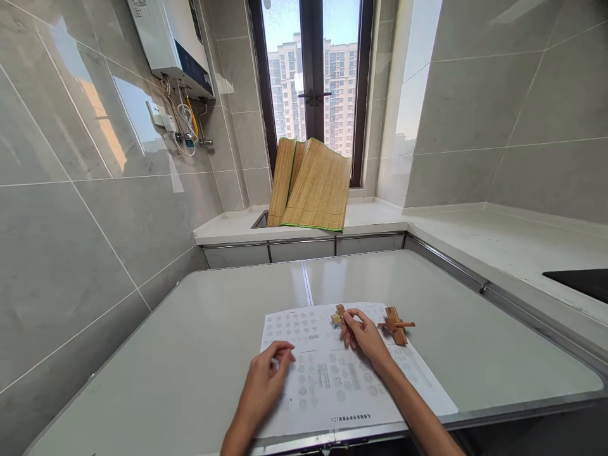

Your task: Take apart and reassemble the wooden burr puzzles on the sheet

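A printed paper sheet (332,392) with rows of small diagrams lies on the table. My right hand (365,339) is over its far part, thumb and index finger pinched at the right side of a small light wooden interlocking puzzle (337,316). The fingers hide part of that puzzle. Just right of this hand, a darker brown wooden interlocking puzzle (395,325) with crossed flat bars rests at the sheet's right edge. My left hand (268,380) hovers at or rests on the sheet's left side, fingers loosely bent, thumb apart, with nothing seen in it.
The pale glossy table (180,367) has a seam down its middle. Behind it runs a white counter (375,215), where a folded bamboo mat (318,183) leans by the window. A dark panel (582,282) sits in the counter at right. A water heater (171,47) hangs at left.
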`<state>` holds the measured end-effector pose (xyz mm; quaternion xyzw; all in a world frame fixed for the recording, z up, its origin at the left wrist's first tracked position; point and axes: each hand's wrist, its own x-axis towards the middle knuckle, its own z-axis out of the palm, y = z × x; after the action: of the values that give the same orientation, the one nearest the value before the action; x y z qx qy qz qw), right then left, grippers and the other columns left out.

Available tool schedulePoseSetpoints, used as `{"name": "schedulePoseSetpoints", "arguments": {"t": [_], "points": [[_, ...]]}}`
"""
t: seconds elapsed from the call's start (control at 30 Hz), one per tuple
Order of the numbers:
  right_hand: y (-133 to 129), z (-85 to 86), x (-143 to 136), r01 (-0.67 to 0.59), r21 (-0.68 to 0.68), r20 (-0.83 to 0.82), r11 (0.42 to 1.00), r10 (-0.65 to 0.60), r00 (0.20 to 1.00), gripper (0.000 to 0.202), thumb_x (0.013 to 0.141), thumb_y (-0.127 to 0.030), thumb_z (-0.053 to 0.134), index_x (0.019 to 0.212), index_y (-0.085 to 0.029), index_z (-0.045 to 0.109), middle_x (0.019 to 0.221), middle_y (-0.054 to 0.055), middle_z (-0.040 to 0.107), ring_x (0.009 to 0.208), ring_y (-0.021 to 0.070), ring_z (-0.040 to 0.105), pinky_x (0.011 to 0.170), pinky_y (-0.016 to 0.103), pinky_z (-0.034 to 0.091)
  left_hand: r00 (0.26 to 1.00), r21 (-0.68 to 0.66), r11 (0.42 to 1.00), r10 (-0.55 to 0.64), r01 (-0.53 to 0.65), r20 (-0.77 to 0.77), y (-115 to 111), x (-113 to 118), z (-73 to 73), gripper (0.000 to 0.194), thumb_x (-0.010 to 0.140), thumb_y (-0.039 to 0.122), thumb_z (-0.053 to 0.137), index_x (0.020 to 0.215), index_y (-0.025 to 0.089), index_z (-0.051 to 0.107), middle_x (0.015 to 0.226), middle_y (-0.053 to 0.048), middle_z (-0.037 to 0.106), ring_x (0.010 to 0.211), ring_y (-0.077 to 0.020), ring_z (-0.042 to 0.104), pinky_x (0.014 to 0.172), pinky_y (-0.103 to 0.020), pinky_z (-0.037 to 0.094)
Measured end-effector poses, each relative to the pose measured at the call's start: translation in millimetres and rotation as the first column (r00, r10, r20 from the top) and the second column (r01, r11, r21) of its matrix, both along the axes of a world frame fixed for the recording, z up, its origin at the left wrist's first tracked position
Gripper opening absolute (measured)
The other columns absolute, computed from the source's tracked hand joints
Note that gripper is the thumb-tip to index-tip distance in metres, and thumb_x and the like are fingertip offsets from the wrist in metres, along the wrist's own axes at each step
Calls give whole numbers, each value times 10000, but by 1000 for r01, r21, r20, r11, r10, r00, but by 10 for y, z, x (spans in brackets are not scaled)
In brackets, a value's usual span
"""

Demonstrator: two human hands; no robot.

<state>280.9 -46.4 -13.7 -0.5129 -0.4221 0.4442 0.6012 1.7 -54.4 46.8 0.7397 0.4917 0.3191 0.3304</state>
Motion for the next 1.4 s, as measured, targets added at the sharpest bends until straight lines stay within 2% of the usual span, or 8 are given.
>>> {"name": "schedulePoseSetpoints", "arguments": {"t": [0.23, 0.37, 0.47, 0.7, 0.83, 1.07, 1.23, 1.4], "points": [[-105, 187, -80, -227, 36, -196, 973, 230, 953, 548, 787, -738, 692, 960, -224, 611, 676, -20, 618, 529, 130, 522, 499, 246, 384, 988, -176, 979, -75, 99, 136, 374, 799, -122, 846, 795, 616, 726, 1427, 110, 478, 1403, -246, 568, 1206, -333, 610, 999, -424, 494], [-110, 166, -78, -392, 91, -274, 915, 402, 874, 490, 859, -705, 645, 977, -231, 603, 661, -18, 617, 526, 122, 514, 500, 238, 388, 941, -175, 933, -283, 315, 185, 472, 962, -94, 709, 826, 601, 719, 1358, 166, 541, 1254, -150, 688, 1169, -311, 645, 1024, -427, 484], [-105, 136, -74, -470, 108, -243, 876, 482, 842, 480, 916, -690, 575, 1031, -225, 615, 652, -8, 626, 516, 123, 502, 512, 250, 397, 921, -174, 915, -327, 365, 213, 504, 981, -74, 621, 834, 581, 723, 1304, 199, 586, 1172, -96, 717, 1119, -287, 671, 1004, -415, 499], [-62, 89, -55, -163, 108, -143, 981, 178, 974, 464, 887, -630, 665, 1115, -232, 597, 591, -72, 529, 465, 92, 406, 469, 226, 327, 815, -181, 881, -303, 437, 495, 607, 907, -230, 722, 753, 402, 859, 1359, 246, 498, 1386, -151, 631, 1168, -287, 681, 1059, -463, 490], [-40, 50, -82, -221, 79, -104, 972, 229, 968, 488, 889, -663, 634, 1089, -219, 604, 656, -47, 587, 469, 92, 456, 458, 227, 334, 770, -172, 840, -364, 515, 524, 621, 857, -290, 722, 745, 371, 875, 1371, 261, 532, 1456, -160, 589, 1264, -326, 627, 1097, -507, 463], [-47, 23, -114, -318, 56, -62, 947, 321, 945, 460, 885, -678, 627, 858, -225, 551, 524, -61, 572, 435, 110, 466, 478, 238, 340, 792, -183, 850, -354, 494, 498, 615, 879, -363, 682, 698, 372, 901, 1294, 224, 604, 1268, -131, 712, 1103, -281, 701, 993, -421, 531], [-72, 26, -79, -372, 102, -82, 923, 381, 921, 421, 904, -618, 655, 837, -221, 533, 604, -45, 608, 500, 109, 492, 557, 258, 399, 814, -157, 877, -336, 454, 475, 626, 886, -347, 436, 767, 408, 838, 1102, 173, 687, 980, -85, 762, 906, -235, 722, 889, -358, 545], [-78, 18, -67, -346, 150, -17, 926, 353, 936, 367, 876, -559, 728, 900, -226, 578, 741, -9, 671, 682, 159, 617, 698, 302, 492, 862, -112, 920, -303, 376, 406, 581, 877, -293, 342, 812, 425, 777, 1028, 169, 712, 943, -70, 755, 871, -224, 709, 856, -343, 544]]}}
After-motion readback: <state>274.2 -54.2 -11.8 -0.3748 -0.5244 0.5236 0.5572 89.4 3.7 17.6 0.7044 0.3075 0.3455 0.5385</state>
